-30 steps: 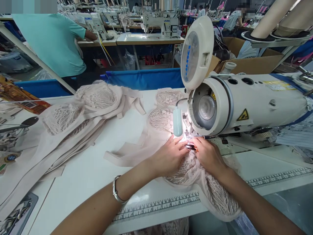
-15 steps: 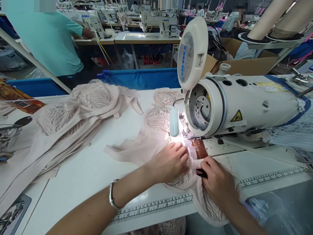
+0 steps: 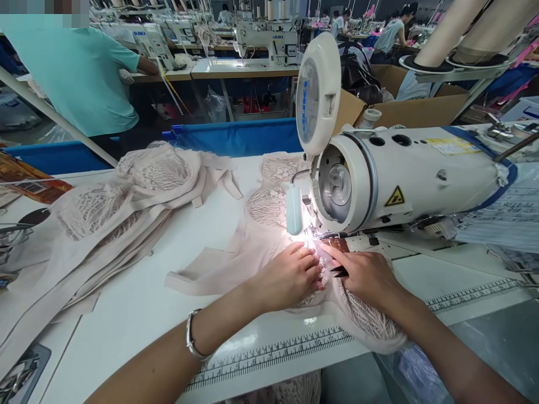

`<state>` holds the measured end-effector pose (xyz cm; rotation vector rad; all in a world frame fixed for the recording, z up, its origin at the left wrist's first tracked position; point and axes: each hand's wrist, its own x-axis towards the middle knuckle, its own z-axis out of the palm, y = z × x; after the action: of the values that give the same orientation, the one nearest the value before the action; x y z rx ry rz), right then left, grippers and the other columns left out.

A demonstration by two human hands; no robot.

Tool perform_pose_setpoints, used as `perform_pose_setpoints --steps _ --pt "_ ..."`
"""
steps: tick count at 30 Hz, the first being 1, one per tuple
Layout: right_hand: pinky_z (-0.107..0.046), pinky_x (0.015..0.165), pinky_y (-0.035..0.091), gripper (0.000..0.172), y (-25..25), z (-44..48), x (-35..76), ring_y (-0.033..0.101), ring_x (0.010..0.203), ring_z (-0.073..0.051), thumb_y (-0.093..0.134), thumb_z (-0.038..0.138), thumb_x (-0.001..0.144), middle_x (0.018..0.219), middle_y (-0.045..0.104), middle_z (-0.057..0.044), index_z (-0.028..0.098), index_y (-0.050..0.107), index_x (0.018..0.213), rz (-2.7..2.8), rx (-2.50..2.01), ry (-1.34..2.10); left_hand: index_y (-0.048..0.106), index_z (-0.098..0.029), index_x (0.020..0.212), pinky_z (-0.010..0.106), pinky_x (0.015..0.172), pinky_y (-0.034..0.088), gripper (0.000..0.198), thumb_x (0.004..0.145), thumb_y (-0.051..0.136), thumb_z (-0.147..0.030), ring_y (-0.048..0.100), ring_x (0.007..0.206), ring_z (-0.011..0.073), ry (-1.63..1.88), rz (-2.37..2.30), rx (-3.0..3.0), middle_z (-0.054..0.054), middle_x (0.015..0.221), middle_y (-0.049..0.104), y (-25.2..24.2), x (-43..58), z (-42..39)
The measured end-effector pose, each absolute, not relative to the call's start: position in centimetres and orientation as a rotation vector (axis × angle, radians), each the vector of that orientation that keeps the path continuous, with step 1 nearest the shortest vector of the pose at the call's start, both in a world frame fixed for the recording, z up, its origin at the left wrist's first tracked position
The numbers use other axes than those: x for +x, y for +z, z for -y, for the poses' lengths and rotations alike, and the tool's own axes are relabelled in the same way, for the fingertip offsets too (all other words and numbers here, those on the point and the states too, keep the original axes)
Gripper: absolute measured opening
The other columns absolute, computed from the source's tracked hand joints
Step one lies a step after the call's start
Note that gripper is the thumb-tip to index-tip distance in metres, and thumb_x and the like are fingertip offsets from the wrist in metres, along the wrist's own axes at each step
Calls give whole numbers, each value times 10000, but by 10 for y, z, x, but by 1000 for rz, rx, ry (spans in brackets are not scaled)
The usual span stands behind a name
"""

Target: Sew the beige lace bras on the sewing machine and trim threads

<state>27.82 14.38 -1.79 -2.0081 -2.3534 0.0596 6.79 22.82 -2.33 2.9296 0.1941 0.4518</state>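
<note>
A pale pink lace bra (image 3: pixel 269 206) lies under the lit needle area of a sewing machine (image 3: pixel 404 168), its near cup (image 3: pixel 373 306) hanging over the table edge. My left hand (image 3: pixel 292 275) presses on the lace just in front of the needle, fingers bent and gathered on the fabric. To its right, my right hand (image 3: pixel 366 275) guides the fabric edge with thumb and forefinger stretched toward the needle. Dark pointed blades, apparently thread snips (image 3: pixel 339 271), stick out from under its palm. The needle itself is hard to make out in the glare.
A pile of similar bras (image 3: pixel 126 207) lies on the left of the table. A ruler strip (image 3: pixel 273 359) runs along the front edge. Thread cones (image 3: pixel 450 33) stand at upper right. Ahead, a co-worker in a turquoise shirt (image 3: pixel 76 78) sits beyond a blue cloth trough (image 3: pixel 240 137).
My right hand has moved up and left, closer to the needle, its fingers straightening. The near cup has shifted right and upward. The mechanism inside the round machine head now looks blurred, as if spinning.
</note>
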Motion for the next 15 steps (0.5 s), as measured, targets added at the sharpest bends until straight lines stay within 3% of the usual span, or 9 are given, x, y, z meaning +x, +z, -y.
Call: perform_pose_setpoints --steps 8,12,15 --pt "-291 590 398 712 -20 -153 277 682 677 -205 522 98 707 779 777 9 277 599 1392 2352 -2008 -21 686 -128 942 435 991 433 353 1059 386 -272 595 1052 254 488 -246 2977 100 1045 693 -24 67 -230" --pt "-288 648 463 631 -21 -154 279 715 778 -207 534 109 732 920 796 0 289 655 1325 2329 -1932 -32 666 -119 1028 479 1022 403 407 1074 363 -387 600 1115 282 433 -288 3003 116 1051 704 -24 63 -232" --pt "-284 628 471 600 -21 -156 280 720 770 -209 543 125 749 906 797 6 303 664 1310 2315 -1957 -32 644 -130 1140 498 1014 391 429 1068 365 -449 576 1199 310 442 -330 3025 128 1123 696 -25 61 -233"
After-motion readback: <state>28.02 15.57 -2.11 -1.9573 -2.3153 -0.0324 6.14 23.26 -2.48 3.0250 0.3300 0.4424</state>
